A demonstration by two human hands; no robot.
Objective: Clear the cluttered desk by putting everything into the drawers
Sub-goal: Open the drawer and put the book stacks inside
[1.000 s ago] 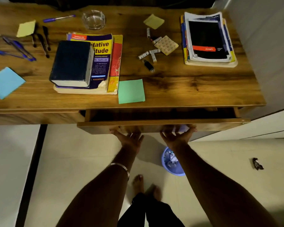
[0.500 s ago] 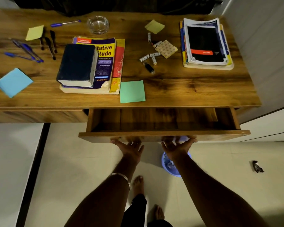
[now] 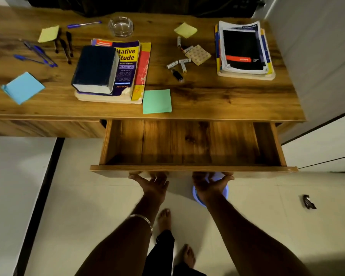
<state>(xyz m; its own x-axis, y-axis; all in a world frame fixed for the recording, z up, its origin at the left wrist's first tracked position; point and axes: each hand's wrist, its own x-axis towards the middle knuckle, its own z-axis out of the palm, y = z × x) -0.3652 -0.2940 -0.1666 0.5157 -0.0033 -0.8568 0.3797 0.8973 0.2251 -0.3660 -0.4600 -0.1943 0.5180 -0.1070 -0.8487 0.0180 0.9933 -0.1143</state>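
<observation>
Drawer [image 3: 187, 144] first: compared with half a second ago it stands much farther out from under the desk [image 3: 217, 96], so that most of its wooden floor now shows, where before only a narrow strip did. It hangs below the desk's front edge, toward the right end, and its inside is bare brown board with darker planks at both sides.

Both hands are under the drawer's front panel. The left hand [image 3: 151, 184] and the right hand [image 3: 210, 186] sit palm up just beneath the panel's lower edge, fingers curled up behind it and gripping it, the thumbs spread outward. They keep the same hold as in the earlier picture. A metal bracelet [image 3: 141, 218] circles the left wrist.

Nothing on the desk has shifted. Behind the drawer's left corner lies a green sticky pad [image 3: 157, 101], and touching that pad's left side is a stack of books [image 3: 127, 70] topped by a thick dark one. Farther left lie a blue sticky pad [image 3: 23, 87], several pens [image 3: 38, 54] and a yellow sticky pad [image 3: 48, 33]. A glass ashtray [image 3: 121, 26] sits behind the stack. Behind the drawer's middle are small batteries [image 3: 179, 63] and a USB stick [image 3: 177, 75]; behind its right end, a pile of notebooks [image 3: 244, 50].

On the floor beneath the right hand, a blue bin [image 3: 199, 200] is partly hidden.
</observation>
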